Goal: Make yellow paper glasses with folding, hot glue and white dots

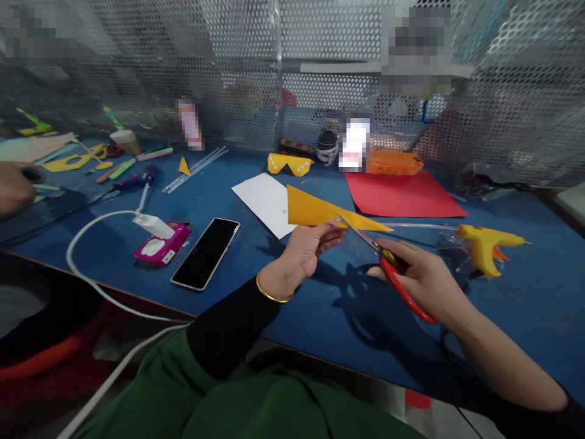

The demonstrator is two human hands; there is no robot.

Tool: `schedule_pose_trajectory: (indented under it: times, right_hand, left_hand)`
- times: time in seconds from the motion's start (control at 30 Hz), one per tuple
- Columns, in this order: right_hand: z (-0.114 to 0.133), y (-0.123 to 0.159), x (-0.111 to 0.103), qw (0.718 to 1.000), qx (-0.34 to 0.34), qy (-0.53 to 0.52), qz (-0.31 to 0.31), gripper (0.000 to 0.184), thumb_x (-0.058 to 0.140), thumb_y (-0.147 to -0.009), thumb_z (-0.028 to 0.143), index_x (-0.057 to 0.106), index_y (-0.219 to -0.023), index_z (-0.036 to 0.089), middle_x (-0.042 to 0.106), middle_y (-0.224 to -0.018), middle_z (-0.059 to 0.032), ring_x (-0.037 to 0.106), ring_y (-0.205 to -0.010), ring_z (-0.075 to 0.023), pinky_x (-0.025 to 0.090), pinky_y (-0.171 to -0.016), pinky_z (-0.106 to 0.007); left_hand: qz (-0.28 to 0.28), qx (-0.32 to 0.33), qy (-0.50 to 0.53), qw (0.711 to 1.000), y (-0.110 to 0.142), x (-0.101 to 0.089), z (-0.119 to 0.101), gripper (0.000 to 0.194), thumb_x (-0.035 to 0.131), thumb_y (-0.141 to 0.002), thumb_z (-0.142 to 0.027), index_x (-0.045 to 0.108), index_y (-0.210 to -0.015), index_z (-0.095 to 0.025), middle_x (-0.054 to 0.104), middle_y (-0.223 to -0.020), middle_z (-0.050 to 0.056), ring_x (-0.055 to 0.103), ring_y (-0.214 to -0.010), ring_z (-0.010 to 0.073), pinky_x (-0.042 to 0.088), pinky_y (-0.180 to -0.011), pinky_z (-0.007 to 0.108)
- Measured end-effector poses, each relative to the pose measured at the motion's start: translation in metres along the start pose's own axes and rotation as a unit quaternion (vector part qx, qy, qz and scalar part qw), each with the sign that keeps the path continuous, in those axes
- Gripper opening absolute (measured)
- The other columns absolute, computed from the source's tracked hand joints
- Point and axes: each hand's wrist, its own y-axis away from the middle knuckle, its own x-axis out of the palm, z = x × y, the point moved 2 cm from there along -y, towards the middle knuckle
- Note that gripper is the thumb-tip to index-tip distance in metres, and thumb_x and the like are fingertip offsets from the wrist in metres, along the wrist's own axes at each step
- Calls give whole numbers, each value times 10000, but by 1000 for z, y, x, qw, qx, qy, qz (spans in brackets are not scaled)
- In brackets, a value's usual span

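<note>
My left hand (304,251) pinches the lower edge of a yellow paper triangle (311,207), whose long point runs to the right. In my right hand (423,277) is a pair of scissors (402,291) with red handles. Their blades reach the paper close to my left fingertips; whether they are closed through it I cannot tell. A white sheet (267,201) lies on the table behind my left hand, and red sheets (406,195) lie farther right. Beside my right hand rests a yellow glue gun (487,247).
A black-screened phone (206,253) and a pink power socket (162,244) with a white plug lie left on the blue table (256,317). Yellow cut-out glasses (289,164) stand at the back. A blue glue gun (137,177) and another person's hand (16,189) are farther left.
</note>
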Motion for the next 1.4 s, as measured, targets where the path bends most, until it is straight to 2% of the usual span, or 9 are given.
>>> schedule_pose_trajectory:
  times: [0.17, 0.43, 0.8, 0.97, 1.17, 1.3, 1.4]
  right_hand:
    - [-1, 1, 1, 1000, -3, 1, 3, 529, 712, -820, 640, 736, -1186, 259, 715, -890, -52, 636, -762, -221, 512, -658, -320]
    - [0, 4, 4, 1000, -6, 7, 10, 560, 662, -835, 693, 738, -1182, 261, 727, -920, -68, 658, -781, -240, 521, -692, -341]
    - [1, 6, 6, 1000, -13, 18, 6, 448, 657, -862, 632, 763, -1097, 266, 738, -878, -73, 669, -727, -235, 514, -643, -331]
    - [-1, 7, 5, 999, -30, 36, 0, 520, 625, -873, 672, 754, -1115, 231, 745, -874, -79, 677, -720, -228, 518, -645, -322]
    - [-2, 7, 1, 998, -35, 51, 4, 530, 615, -883, 668, 754, -1118, 213, 756, -934, -94, 704, -781, -247, 527, -665, -327]
    - [-5, 6, -2, 999, -12, 40, 21, 545, 663, -847, 659, 740, -1161, 221, 757, -960, -81, 705, -820, -256, 546, -720, -348]
    - [-7, 6, -2, 999, 12, 31, 37, 553, 664, -844, 644, 717, -1204, 228, 753, -978, -72, 697, -828, -249, 548, -747, -359]
  left_hand:
    - [7, 2, -2, 1000, -1, -1, 0, 58, 741, -835, -91, 767, -801, -129, 777, -812, 63, 732, -719, 148, 572, -846, 323]
    - [14, 6, 0, 1000, -2, -2, 0, 49, 751, -820, -80, 758, -802, -125, 768, -789, 54, 730, -698, 144, 577, -803, 311]
    - [19, 10, 1, 1000, -2, -3, 0, 65, 743, -815, -65, 763, -782, -118, 768, -766, 49, 736, -697, 151, 594, -805, 321]
    - [25, 0, 5, 1000, -2, -3, -1, 33, 770, -791, -76, 762, -785, -107, 771, -775, 58, 737, -699, 161, 590, -780, 318]
    - [-34, 59, 66, 995, -4, -4, -8, 248, 873, -665, -84, 767, -881, -143, 746, -773, 2, 683, -656, 130, 582, -739, 307]
    - [-42, 59, 64, 995, -4, -4, -10, 219, 882, -635, -62, 749, -799, -118, 737, -758, 16, 685, -663, 139, 576, -690, 294]
    - [-36, 58, 55, 996, -3, -4, -9, 223, 855, -647, -35, 759, -831, -118, 739, -756, 18, 684, -664, 138, 585, -694, 299]
